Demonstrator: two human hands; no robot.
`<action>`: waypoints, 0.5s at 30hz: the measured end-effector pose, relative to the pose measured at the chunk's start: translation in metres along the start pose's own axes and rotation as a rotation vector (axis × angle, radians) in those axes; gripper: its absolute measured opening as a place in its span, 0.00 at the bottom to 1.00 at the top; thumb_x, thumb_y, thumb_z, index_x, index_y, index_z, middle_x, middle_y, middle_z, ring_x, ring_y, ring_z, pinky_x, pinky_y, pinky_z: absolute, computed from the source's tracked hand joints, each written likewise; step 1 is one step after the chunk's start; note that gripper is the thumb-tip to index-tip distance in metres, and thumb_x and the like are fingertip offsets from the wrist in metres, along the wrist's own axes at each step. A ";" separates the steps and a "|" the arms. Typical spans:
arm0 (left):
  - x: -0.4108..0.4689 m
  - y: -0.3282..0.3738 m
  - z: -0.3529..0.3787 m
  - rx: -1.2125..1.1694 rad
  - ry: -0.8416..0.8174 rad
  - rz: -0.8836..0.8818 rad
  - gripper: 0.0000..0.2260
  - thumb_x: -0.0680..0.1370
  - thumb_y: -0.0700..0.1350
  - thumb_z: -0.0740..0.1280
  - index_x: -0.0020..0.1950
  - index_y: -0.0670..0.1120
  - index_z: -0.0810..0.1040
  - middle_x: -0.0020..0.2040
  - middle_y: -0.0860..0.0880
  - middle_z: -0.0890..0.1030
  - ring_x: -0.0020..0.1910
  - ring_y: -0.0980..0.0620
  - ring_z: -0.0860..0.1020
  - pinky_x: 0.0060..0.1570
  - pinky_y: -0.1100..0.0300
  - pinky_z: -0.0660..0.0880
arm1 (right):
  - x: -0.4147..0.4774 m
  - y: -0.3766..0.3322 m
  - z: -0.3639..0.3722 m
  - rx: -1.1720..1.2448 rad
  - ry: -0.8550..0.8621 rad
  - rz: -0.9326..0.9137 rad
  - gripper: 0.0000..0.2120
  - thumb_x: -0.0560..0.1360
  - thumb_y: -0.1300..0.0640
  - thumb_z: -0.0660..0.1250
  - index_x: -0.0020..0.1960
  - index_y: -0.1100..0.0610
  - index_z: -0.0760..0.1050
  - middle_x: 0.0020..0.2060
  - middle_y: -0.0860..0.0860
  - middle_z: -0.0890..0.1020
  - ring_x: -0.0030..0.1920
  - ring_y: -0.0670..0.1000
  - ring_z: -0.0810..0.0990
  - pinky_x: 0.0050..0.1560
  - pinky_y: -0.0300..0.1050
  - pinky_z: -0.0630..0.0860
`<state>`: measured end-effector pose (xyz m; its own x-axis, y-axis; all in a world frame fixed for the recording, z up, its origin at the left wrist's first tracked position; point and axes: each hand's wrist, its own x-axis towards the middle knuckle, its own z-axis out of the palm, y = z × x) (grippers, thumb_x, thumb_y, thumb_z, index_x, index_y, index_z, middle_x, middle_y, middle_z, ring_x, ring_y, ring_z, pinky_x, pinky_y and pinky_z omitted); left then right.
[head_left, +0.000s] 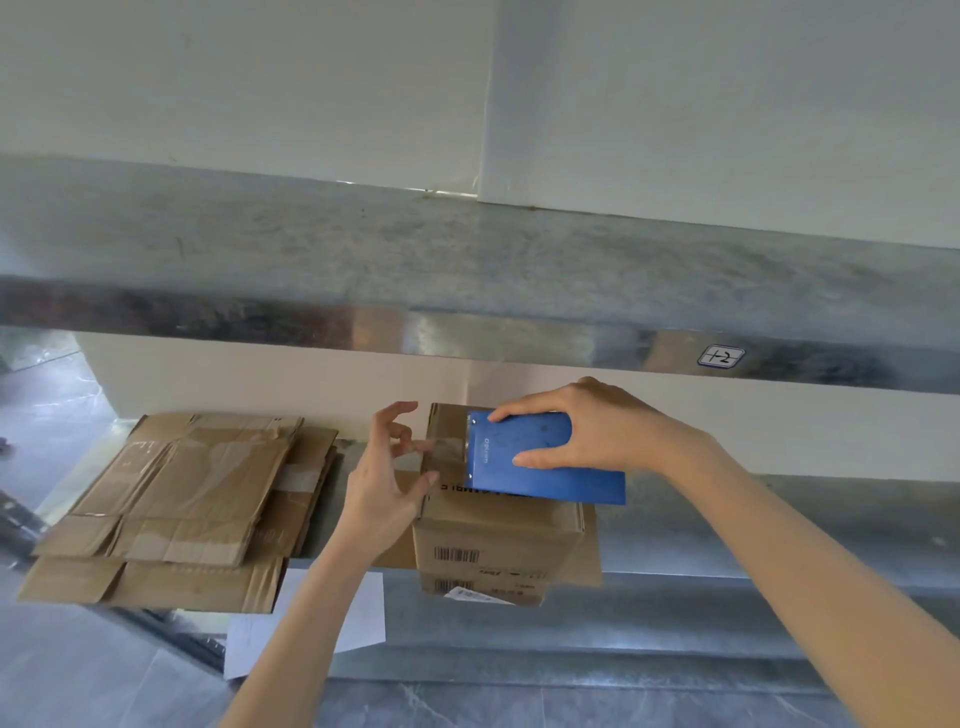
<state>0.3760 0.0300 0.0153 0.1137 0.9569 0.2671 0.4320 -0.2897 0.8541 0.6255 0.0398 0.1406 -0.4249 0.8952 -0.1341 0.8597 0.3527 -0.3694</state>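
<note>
Right hand wrapped over the blue tape dispenser, thumb on its near side and fingers curled round its far edge, firmly gripping. Dispenser lying flat on the top of the cardboard box, its metal end turned to the left, its right end sticking out a little past the box's right edge. A strip of clear tape running from that metal end leftward over the box top.

Left hand at the box's upper left edge, thumb touching the corner, fingers half curled with tips near the end of the tape; cannot tell whether pinching the tape or only hovering by it.

Box closed, flaps down, so nothing visible of what is inside. Barcode on its near face. Standing on a flat cardboard sheet at the front edge of the lower metal shelf.

To the left, just beside the left hand, a stack of flattened cartons, overhanging the shelf front. To the right of the box, bare shelf surface. Behind, a pale wall close to the box's back. Above, the upper shelf with a small label, low over both hands. Below the shelf front, a white paper sheet.
</note>
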 end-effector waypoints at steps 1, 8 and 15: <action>0.001 0.000 0.000 0.010 0.000 -0.001 0.36 0.71 0.35 0.75 0.68 0.59 0.61 0.51 0.73 0.70 0.57 0.60 0.79 0.61 0.47 0.74 | 0.001 0.001 0.000 0.010 -0.006 0.008 0.21 0.71 0.35 0.68 0.60 0.20 0.66 0.55 0.41 0.81 0.43 0.43 0.77 0.40 0.39 0.73; 0.008 -0.003 0.003 -0.003 0.023 -0.041 0.31 0.71 0.34 0.75 0.62 0.60 0.65 0.47 0.69 0.73 0.56 0.59 0.80 0.58 0.48 0.75 | 0.016 0.003 0.003 -0.006 -0.033 0.050 0.22 0.70 0.34 0.67 0.63 0.24 0.67 0.59 0.40 0.79 0.38 0.41 0.76 0.36 0.39 0.69; 0.022 -0.008 0.003 -0.203 0.119 -0.196 0.20 0.73 0.44 0.75 0.54 0.63 0.69 0.41 0.59 0.77 0.44 0.59 0.81 0.42 0.63 0.76 | 0.026 0.006 -0.001 0.057 -0.085 0.072 0.21 0.70 0.35 0.69 0.61 0.25 0.71 0.56 0.35 0.79 0.47 0.44 0.79 0.45 0.43 0.77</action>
<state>0.3781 0.0532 0.0133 -0.0648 0.9896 0.1284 0.2463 -0.1089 0.9631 0.6199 0.0653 0.1361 -0.3870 0.8906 -0.2389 0.8725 0.2699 -0.4073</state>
